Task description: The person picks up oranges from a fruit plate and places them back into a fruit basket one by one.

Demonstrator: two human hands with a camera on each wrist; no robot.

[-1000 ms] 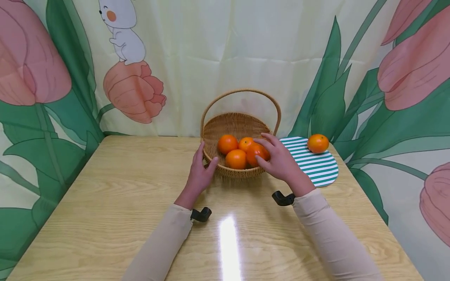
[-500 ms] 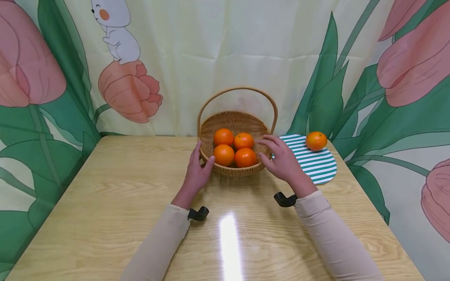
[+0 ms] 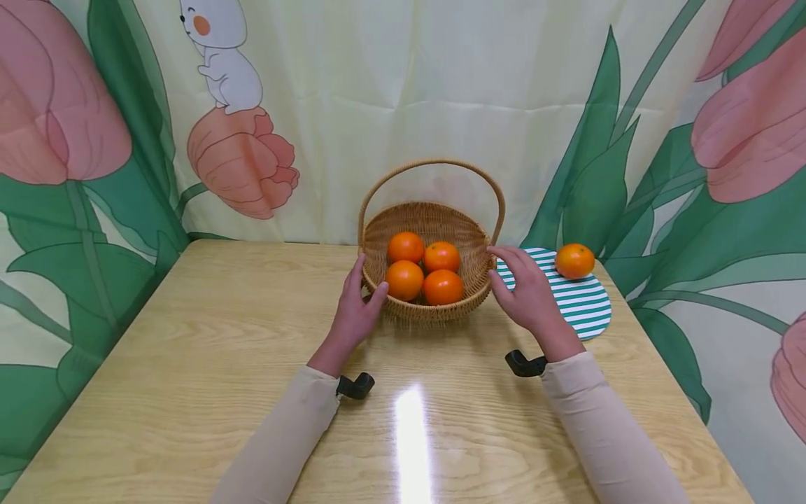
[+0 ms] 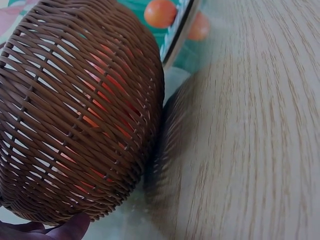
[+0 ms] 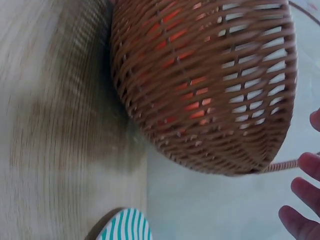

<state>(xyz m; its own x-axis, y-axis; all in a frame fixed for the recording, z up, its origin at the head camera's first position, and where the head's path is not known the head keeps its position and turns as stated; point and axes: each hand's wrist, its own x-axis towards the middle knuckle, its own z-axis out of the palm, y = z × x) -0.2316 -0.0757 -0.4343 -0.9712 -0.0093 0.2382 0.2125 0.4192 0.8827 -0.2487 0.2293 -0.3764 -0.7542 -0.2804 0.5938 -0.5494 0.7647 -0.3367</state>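
Note:
A round wicker basket (image 3: pixel 434 312) with a tall arched handle stands at the back middle of the table. Inside it several oranges (image 3: pixel 405 280) sit close together toward the front left; through the weave in both wrist views they show as orange patches. My left hand (image 3: pixel 356 306) is at the basket's left side, thumb and fingers spread in a V, thumb against the woven wall in the left wrist view. At the right rim is my right hand (image 3: pixel 527 292), fingers extended and holding nothing. In the right wrist view its fingers (image 5: pixel 306 192) are spread beside the basket.
To the right of the basket lies a green-and-white striped round mat (image 3: pixel 585 308), with one orange fruit (image 3: pixel 574 261) on its far part. A tulip-printed curtain (image 3: pixel 340 126) hangs behind the wooden table (image 3: pixel 252 336).
My right hand has let go of the front right orange, which sits lower among the others, and has drawn back rightward to the rim. My left hand has stayed at the basket.

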